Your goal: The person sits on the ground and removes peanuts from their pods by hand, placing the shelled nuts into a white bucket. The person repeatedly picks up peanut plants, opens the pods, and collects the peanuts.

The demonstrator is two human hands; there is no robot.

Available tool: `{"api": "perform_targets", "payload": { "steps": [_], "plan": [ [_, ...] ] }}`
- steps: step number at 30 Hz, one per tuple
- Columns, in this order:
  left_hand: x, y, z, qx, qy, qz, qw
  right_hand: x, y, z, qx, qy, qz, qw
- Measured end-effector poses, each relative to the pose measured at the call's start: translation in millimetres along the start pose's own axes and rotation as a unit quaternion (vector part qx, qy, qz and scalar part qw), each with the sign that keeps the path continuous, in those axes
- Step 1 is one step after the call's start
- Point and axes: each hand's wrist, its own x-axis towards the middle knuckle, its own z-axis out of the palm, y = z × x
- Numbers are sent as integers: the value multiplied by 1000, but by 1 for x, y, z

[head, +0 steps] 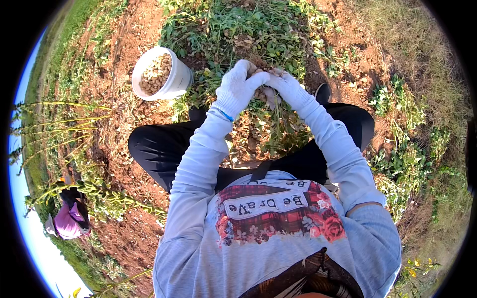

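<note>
My left hand (238,89) and my right hand (292,89), both in white knit gloves, come together in front of me around the root end of a peanut plant (275,124). Pods and thin roots show at the fingertips. The leafy stems hang down below the hands towards my lap; the fingers partly hide what they grip. To the left of my left hand stands a white plastic bucket (182,76), holding many peanut pods (158,74). Just beyond both hands lies a heap of pulled peanut plants (231,28), with pods among the leaves.
My bent legs (160,149) in dark trousers flank the working spot on reddish soil (123,74). Loose plants (402,160) lie at the right, beside dry grass (410,48). Far left, another person (69,219) in a pink top is among the rows. A tall weed (108,193) leans in between.
</note>
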Motion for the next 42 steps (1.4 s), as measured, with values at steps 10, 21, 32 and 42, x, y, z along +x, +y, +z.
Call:
{"api": "perform_targets", "payload": {
  "steps": [10,21,32,42],
  "plan": [
    [-8,-23,4,-506,-145,-120,842,-46,-41,-3,171,-48,89,980],
    [-23,-36,31,-584,-219,-78,778,-21,0,-25,205,-17,-51,977],
    [-23,7,44,-291,-61,-52,953,-23,1,-25,173,27,-16,984],
    [-17,-40,40,-631,-44,-217,743,-13,-1,5,-21,80,3,997]
  ]
}}
